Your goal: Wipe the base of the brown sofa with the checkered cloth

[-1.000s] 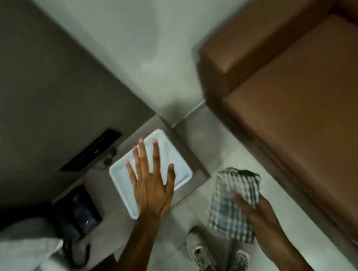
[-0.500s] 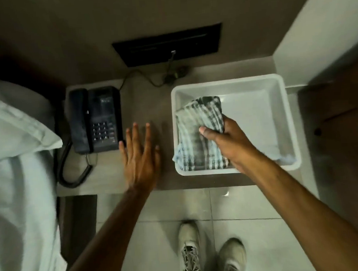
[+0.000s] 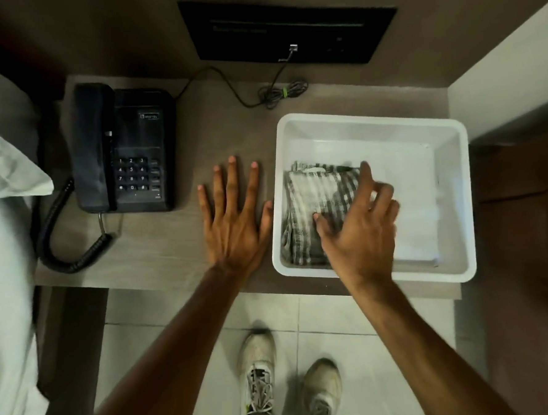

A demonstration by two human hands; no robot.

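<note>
So the right hand (image 3: 359, 231) sits over the checkered cloth (image 3: 318, 211), fingers loosely spread; blur hides whether it's pinching or just letting go. That cloth lies folded in the white tub (image 3: 370, 121), left half, probably parked there. At nine o'clock from the tub, the left hand (image 3: 235, 222) is flat, open and empty on the nightstand (image 3: 159, 246), likely bracing.

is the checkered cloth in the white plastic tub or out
In: the folded checkered cloth lies on the white plastic tub floor, right hand over it.
</note>
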